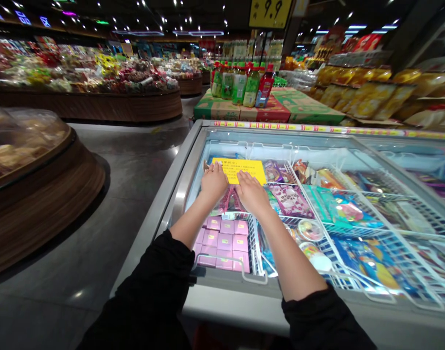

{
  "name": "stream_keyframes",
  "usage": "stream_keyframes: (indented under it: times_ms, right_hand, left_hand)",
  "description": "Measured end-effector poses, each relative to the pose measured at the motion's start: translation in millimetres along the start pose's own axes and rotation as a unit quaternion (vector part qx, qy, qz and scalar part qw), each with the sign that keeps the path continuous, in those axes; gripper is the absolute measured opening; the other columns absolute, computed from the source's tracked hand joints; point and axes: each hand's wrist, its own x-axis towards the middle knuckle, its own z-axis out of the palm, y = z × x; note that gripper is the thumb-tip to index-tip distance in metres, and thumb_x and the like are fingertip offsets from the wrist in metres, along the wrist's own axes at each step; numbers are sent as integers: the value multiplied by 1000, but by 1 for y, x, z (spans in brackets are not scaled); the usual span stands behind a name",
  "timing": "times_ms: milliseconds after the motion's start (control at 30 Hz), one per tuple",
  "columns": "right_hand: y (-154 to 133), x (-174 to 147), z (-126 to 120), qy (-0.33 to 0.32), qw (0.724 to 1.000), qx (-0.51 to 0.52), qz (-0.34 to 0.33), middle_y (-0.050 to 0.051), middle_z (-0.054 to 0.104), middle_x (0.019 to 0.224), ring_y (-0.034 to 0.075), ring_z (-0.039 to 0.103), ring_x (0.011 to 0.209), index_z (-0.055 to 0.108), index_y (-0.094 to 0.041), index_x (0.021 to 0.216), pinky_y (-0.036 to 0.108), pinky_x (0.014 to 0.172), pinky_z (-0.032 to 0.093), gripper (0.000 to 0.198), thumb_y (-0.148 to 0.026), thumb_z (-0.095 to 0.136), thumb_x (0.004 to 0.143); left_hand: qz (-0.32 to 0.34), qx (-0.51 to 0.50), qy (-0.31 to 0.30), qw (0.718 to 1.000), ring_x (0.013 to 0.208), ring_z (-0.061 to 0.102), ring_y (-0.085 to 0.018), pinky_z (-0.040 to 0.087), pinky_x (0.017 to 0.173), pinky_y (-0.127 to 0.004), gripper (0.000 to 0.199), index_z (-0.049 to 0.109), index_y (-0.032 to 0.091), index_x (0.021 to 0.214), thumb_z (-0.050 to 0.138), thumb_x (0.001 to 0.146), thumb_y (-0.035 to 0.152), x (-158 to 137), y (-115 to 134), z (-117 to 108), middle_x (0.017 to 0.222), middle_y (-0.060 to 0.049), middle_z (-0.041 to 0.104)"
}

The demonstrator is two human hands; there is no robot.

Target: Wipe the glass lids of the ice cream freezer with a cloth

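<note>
Both hands, the left (214, 183) and the right (253, 192), lie palm-down and slightly apart, gripping nothing, on the yellow printed notice (234, 166) near the far left corner of the chest freezer (229, 297). Smoothing it flat seems the step; the next move calls for even pressure along its edges.

The left hand (214, 181) and right hand (253, 193) rest with fingers extended on a yellow notice (244, 165) near the left edge of the freezer (237, 304), the left hand at the notice's left end. Pink boxes (225, 241) sit in a basket (254, 253) at the near left corner; bottles (240, 83) stand on cartons (266, 115) beyond the far edge
</note>
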Motion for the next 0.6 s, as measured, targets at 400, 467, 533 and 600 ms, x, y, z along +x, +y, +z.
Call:
stream_keyframes:
  times_ms: [400, 467, 533, 600]
  right_hand:
    - [5, 2, 5, -9, 1000, 8, 7, 13, 36, 175, 25, 32, 164, 43, -11, 166, 44, 135, 22, 60, -27, 32, 110]
    - [3, 2, 4, -9, 1000, 9, 8, 13, 36, 175, 25, 33, 163, 42, -8, 166, 43, 136, 22, 60, -26, 33, 110]
    - [2, 2, 3, -8, 1000, 9, 10, 15, 37, 175, 26, 34, 163, 42, -5, 165, 42, 136, 21, 60, -25, 33, 110]
    - [0, 1, 2, -11, 1000, 8, 10, 15, 37, 175, 26, 34, 163, 42, -3, 165, 41, 136, 20, 60, -24, 33, 110]
  left_hand:
    - [-101, 3, -32, 994, 148, 56, -34, 53, 114, -40, 61, 34, -7, 165, 31, 107, 12, 33, -12, -7, 170, -31, 36]
    - [-105, 19, -17, 994, 151, 52, -34, 49, 118, -39, 61, 34, -8, 164, 31, 107, 13, 23, -7, -3, 170, -31, 36]
    - [-81, 23, -7, 996, 157, 44, -33, 41, 125, -41, 60, 36, -7, 164, 32, 108, 15, 17, -4, 2, 170, -29, 37]
    - [-40, 7, -14, 999, 161, 39, -31, 35, 129, -42, 60, 37, -2, 165, 33, 110, 19, 19, -6, 3, 172, -24, 37]
